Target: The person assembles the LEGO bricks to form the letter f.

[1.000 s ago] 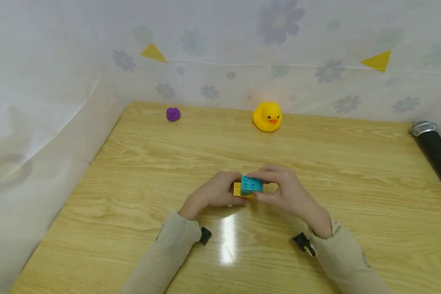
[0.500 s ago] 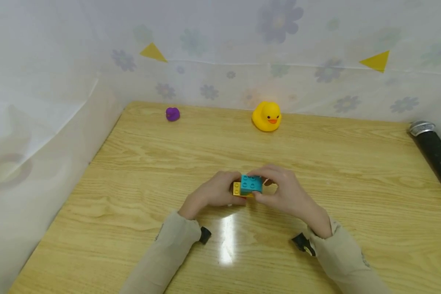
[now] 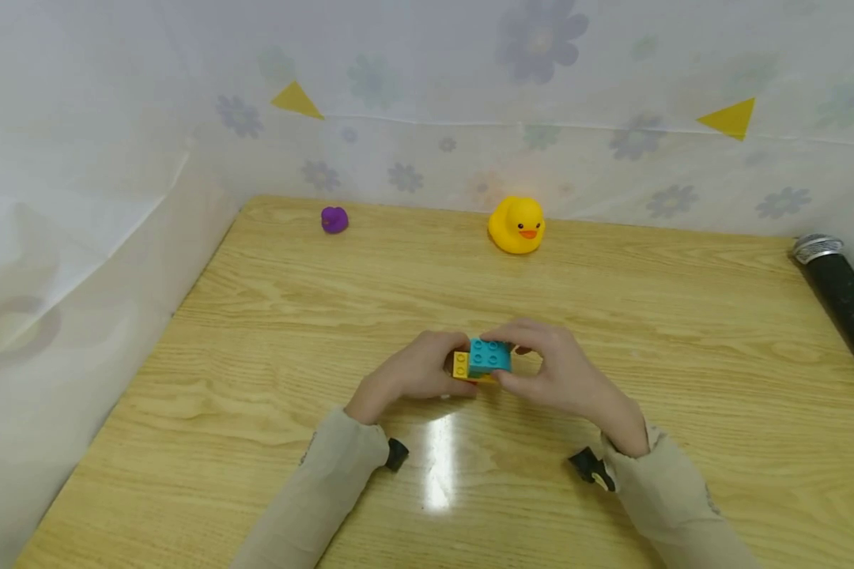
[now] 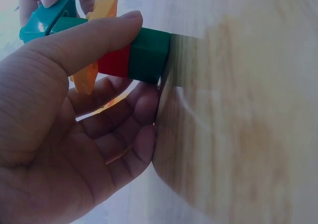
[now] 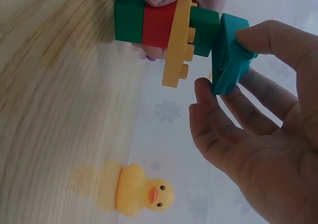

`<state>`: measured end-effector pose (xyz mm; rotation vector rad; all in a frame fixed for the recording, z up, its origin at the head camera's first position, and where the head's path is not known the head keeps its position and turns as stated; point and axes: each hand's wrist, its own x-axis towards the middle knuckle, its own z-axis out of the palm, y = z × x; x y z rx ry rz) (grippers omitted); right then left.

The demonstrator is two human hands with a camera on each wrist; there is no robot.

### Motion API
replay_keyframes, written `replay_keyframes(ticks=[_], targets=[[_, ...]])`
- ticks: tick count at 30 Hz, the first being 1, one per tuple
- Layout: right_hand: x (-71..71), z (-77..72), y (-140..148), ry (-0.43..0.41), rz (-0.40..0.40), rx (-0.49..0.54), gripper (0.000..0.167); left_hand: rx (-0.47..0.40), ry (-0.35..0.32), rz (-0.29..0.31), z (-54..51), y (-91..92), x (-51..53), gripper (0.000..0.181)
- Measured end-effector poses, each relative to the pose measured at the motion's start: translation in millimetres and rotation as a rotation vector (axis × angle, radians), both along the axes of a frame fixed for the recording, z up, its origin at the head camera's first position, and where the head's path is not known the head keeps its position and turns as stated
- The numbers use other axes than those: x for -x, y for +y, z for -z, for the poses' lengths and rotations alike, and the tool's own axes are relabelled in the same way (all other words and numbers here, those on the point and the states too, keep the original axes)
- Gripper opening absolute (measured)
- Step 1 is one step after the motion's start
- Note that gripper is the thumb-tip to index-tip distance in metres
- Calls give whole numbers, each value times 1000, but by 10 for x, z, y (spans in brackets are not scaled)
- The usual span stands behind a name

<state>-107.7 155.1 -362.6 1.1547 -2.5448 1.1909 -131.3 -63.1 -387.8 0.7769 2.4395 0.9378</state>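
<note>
A stack of toy building bricks stands on the wooden table between both hands. From the table up come a green brick (image 5: pixel 128 19), a red brick (image 5: pixel 158 25), a long yellow-orange brick (image 3: pixel 460 364) and a second green brick (image 5: pixel 202 33). My left hand (image 3: pixel 420 367) grips the lower stack, its thumb across the red brick in the left wrist view. At the top, my right hand (image 3: pixel 562 371) pinches a teal brick (image 3: pixel 489 356) with a sloped side. That teal brick sits slightly tilted against the upper green one; whether its studs are joined is hard to tell.
Toward the back edge of the table (image 3: pixel 327 316) are a small purple duck (image 3: pixel 334 220) and a larger yellow rubber duck (image 3: pixel 516 226). A black microphone (image 3: pixel 843 292) lies at the far right. Flower-printed white sheeting (image 3: pixel 427 95) hangs behind and at the left.
The teal brick and my right hand have shifted very slightly to the right. My left hand keeps its grip on the stack, almost unmoved.
</note>
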Motion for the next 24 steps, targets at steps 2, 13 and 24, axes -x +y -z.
replay_keyframes(ticks=[2,13,24], targets=[[0,8,-8,-1,1,2,40,-4,7,4,-1,-3,-3,36],[-19,27,-51,-2,-6,23,41,-27,11,9,0,-6,-9,36],[-23,-2,-28,-21,21,49,36,-17,1,5,-9,-5,-6,30]])
